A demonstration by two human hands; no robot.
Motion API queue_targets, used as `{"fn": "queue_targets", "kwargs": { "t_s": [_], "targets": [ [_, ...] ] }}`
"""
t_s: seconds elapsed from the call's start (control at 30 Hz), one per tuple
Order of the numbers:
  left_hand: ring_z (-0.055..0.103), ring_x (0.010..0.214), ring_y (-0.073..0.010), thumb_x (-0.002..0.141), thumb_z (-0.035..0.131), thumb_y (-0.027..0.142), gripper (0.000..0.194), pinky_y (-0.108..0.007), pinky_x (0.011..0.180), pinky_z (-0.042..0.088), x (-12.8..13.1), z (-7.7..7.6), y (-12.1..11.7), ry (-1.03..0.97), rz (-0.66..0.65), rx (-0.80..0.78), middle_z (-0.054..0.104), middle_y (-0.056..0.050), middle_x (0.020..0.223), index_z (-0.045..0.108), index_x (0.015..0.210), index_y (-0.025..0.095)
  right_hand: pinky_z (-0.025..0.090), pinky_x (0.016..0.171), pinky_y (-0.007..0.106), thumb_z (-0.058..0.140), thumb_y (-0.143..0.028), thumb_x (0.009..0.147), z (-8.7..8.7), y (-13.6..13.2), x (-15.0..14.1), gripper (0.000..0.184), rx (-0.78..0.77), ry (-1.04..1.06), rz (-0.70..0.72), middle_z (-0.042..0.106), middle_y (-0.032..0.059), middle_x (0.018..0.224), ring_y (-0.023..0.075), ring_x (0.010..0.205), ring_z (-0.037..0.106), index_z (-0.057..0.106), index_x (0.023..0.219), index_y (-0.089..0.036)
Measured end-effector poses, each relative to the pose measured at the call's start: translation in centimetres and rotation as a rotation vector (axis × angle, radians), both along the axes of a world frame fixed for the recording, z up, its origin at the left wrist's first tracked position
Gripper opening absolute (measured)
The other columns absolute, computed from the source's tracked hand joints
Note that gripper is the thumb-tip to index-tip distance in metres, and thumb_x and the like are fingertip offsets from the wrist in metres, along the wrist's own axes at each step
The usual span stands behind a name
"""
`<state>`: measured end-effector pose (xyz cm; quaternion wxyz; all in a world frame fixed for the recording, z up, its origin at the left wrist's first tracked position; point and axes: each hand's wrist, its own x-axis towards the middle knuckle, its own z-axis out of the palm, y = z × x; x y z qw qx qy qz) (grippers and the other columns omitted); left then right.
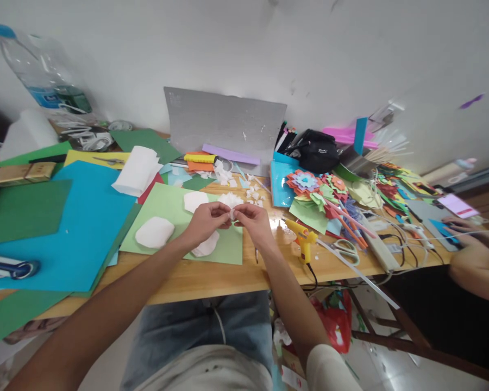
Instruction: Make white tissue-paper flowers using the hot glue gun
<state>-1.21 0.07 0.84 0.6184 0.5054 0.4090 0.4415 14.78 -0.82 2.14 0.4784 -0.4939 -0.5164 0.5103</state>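
My left hand (205,221) and my right hand (254,220) meet fingertip to fingertip, both pinching a small piece of white tissue paper (232,214). Below and around them lies a light green sheet of paper (179,255). On that sheet rest white rounded tissue pieces: one at the left (155,232), one behind my left hand (195,201), and one partly hidden under my left wrist (206,244). A fluffy, ruffled white tissue piece (230,199) sits just beyond my fingertips.
A yellow glue gun (303,239) and scissors (345,251) lie to the right. White scraps (255,193) are scattered behind. Paper flowers (303,182) stand by a blue folder (281,182). Blue paper (101,217) and a tissue stack (136,171) lie left. A co-worker's hands (464,233) are far right.
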Motion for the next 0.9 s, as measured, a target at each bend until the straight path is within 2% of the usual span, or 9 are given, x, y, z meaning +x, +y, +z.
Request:
{"fn": "queue_targets", "kwargs": {
  "t_s": [0.17,0.4,0.57,0.7,0.9],
  "targets": [
    [0.066,0.071,-0.0145,0.073,0.073,0.035,0.023,-0.030,0.068,0.058,-0.13,0.39,-0.12,-0.039,0.003,0.019,0.069,-0.003,0.079,0.066,0.085,0.017,0.056,0.067,0.028,0.071,-0.031,0.068,0.17,-0.04,-0.02,0.013,0.020,0.053,0.003,0.069,-0.0005,0.075,0.0136,0.070,0.063,0.074,0.078,-0.023],
    [0.066,0.074,-0.0157,0.074,0.072,0.032,0.022,-0.032,0.072,0.058,-0.17,0.48,-0.02,-0.079,0.024,0.021,0.069,-0.003,0.076,0.066,0.087,0.016,0.054,0.076,0.032,0.066,-0.025,0.070,0.00,0.11,0.21,0.009,0.111,0.022,0.041,0.069,0.0008,0.075,0.0150,0.073,0.063,0.074,0.072,-0.022],
    [0.066,0.072,-0.0151,0.074,0.071,0.032,0.021,-0.033,0.073,0.058,-0.08,0.68,-0.10,-0.053,0.046,0.032,0.067,-0.002,0.074,0.065,0.085,0.015,0.055,0.067,0.029,0.066,-0.032,0.074,0.25,-0.05,0.19,0.013,0.010,0.138,0.016,0.066,-0.0011,0.072,0.0140,0.070,0.063,0.071,0.080,-0.022],
    [0.065,0.072,-0.0145,0.074,0.071,0.033,0.021,-0.032,0.073,0.058,-0.07,0.50,-0.09,-0.033,0.044,0.063,0.067,-0.002,0.075,0.065,0.085,0.015,0.053,0.062,0.026,0.070,-0.042,0.074,0.42,-0.18,0.13,0.023,-0.059,0.042,0.049,0.067,0.0012,0.073,0.0139,0.070,0.063,0.071,0.080,-0.020],
    [0.065,0.073,-0.0153,0.077,0.068,0.036,0.024,-0.034,0.072,0.059,-0.07,0.79,-0.13,-0.053,0.048,0.037,0.066,-0.002,0.075,0.065,0.090,0.015,0.053,0.062,0.025,0.074,-0.040,0.069,0.33,-0.15,0.12,0.022,-0.038,-0.005,0.040,0.067,0.0002,0.071,0.0122,0.066,0.061,0.071,0.077,-0.019]
  ]
}}
